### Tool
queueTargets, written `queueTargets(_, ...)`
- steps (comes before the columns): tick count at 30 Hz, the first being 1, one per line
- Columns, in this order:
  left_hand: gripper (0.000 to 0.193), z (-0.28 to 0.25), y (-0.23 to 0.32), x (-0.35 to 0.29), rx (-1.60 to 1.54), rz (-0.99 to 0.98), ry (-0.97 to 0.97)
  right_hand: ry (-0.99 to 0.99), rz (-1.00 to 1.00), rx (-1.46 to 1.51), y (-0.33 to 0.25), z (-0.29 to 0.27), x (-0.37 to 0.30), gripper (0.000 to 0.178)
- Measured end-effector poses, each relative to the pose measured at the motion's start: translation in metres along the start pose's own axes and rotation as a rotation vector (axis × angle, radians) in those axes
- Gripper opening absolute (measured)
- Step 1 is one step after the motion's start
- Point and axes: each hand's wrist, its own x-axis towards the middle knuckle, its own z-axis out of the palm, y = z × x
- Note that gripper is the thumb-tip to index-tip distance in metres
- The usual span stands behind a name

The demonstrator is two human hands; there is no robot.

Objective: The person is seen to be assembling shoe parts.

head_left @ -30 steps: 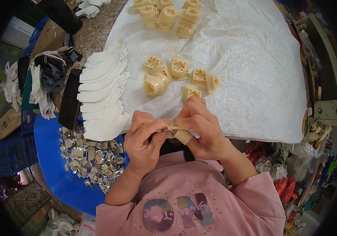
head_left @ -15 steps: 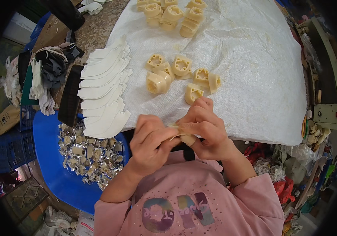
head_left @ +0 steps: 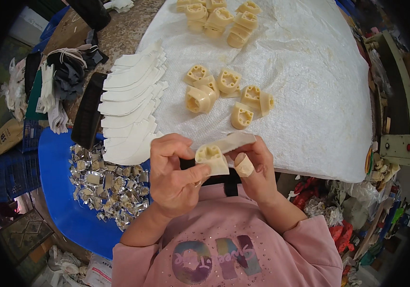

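Note:
My left hand grips a cream plastic shoe heel between thumb and fingers, its hollow D-shaped face turned up. From the heel's far side a pale strip sticks out toward the right. My right hand has its curled fingers at that strip's free end. Its thumb, wrapped in beige tape, stands apart from the strip. Beyond my hands, several similar heels lie in a loose cluster on the white woven sheet. To the left, curved white strips overlap in a fanned row.
More heels stand at the table's far side. A black curved tray-like piece lies left of the strips. Below the table edge, a blue tub holds many shiny scraps. Cloth bundles hang at far left; a machine cabinet stands at right.
My hands were close together, pinching the piece between them. Now they are farther apart, the heel has been turned face up in my left hand, and the strip shows extended.

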Motion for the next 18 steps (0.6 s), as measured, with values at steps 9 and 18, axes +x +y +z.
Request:
queueTargets(9,0.022,0.001,-0.005,-0.007,0.205,0.097,-0.284,0.004,0.12,0.218,-0.004,-0.011,-0.012,0.022)
queueTargets(18,0.022,0.009,0.003,-0.001,0.475,0.124,-0.357,-0.065,0.088,-0.171,-0.012,-0.007,-0.002,0.026)
